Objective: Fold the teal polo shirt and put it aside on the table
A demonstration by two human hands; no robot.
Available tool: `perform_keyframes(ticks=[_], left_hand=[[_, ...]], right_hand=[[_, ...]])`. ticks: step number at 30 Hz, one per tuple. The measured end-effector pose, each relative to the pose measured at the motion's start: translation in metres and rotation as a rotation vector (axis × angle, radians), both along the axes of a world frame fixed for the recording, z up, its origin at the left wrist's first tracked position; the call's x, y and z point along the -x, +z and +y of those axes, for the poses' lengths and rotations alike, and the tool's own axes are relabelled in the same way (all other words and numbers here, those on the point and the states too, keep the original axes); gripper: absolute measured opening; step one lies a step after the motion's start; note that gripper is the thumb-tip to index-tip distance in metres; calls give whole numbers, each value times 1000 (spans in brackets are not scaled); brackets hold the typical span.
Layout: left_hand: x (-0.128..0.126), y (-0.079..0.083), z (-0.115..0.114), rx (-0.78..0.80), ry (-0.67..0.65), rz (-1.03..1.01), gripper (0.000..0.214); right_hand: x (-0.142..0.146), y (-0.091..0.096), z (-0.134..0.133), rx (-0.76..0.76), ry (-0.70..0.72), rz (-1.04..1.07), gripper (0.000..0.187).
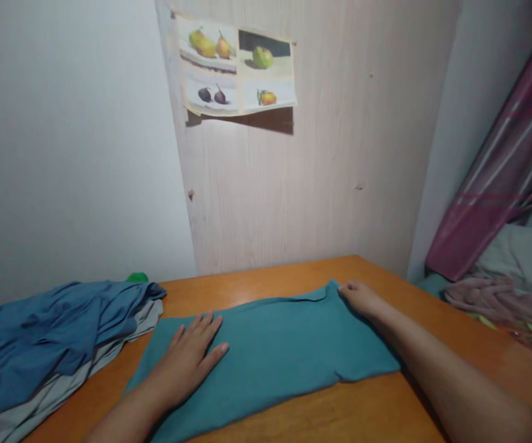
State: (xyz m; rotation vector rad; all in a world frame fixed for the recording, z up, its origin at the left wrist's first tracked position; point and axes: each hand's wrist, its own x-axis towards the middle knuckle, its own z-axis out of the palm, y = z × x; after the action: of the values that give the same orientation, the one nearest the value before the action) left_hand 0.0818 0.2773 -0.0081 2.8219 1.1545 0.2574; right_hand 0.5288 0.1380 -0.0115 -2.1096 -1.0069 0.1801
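Note:
A teal garment [275, 351] lies folded into a long band across the wooden table [432, 307]. My left hand [189, 357] rests flat on its left part, fingers stretched out and slightly apart, holding nothing. My right hand [360, 298] sits at the garment's far right corner, near the collar edge, with its fingers curled down onto the cloth. Whether they pinch the fabric is not clear from here.
A crumpled blue garment [44, 332] lies over a grey one [63, 381] at the table's left. A small green thing [137, 277] peeks behind them. A fruit picture sheet [235, 67] hangs on the wood-panel wall. At the right is a bed with pink cloth [491, 298] and a plaid blanket [505, 160].

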Motion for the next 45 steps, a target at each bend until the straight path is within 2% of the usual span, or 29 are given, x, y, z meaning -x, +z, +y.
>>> perform_keyframes(ticks=[6,10,12,14,17,19,21,23,25,27,33,35,37,39,41,43,45], left_hand=[[3,-11,7,-38,-88,39,76],[1,-6,5,-44,-77,42,76],[-2,-3,1,-49,-58,39,75],[-4,-1,0,-54,-46,30,71],[-6,-4,0,-52,-55,7,68],[-5,-7,2,-42,-58,6,68],[-4,-10,4,-33,-43,22,70],[-2,-11,5,-27,-19,48,73],[0,-10,6,-15,3,75,76],[3,-10,7,-4,15,92,77],[11,-9,14,-43,56,85,76],[11,-8,14,-51,82,91,76],[11,-6,13,-50,98,101,77],[10,-4,12,-46,97,104,78],[10,-3,11,-40,89,96,80],[11,-2,10,-33,78,83,80],[11,-1,9,-27,68,69,81]], right_hand=[[-5,6,-11,111,-120,-85,29],[2,11,-15,168,-195,-189,20],[15,20,-14,154,-187,-247,24],[37,30,-12,116,-93,-320,32],[83,38,-10,56,221,-375,48],[113,35,-9,63,432,-388,56],[132,26,-7,134,616,-410,70],[138,17,-6,225,704,-411,79],[131,10,-6,293,698,-413,83],[115,7,-7,336,628,-426,83],[66,3,-7,457,281,-389,80],[62,2,-7,472,138,-391,76],[65,2,-5,446,80,-414,76],[74,3,-4,380,164,-441,78],[83,3,-3,331,311,-447,81],[89,1,-3,343,405,-440,85],[91,-2,-2,384,426,-431,87]])
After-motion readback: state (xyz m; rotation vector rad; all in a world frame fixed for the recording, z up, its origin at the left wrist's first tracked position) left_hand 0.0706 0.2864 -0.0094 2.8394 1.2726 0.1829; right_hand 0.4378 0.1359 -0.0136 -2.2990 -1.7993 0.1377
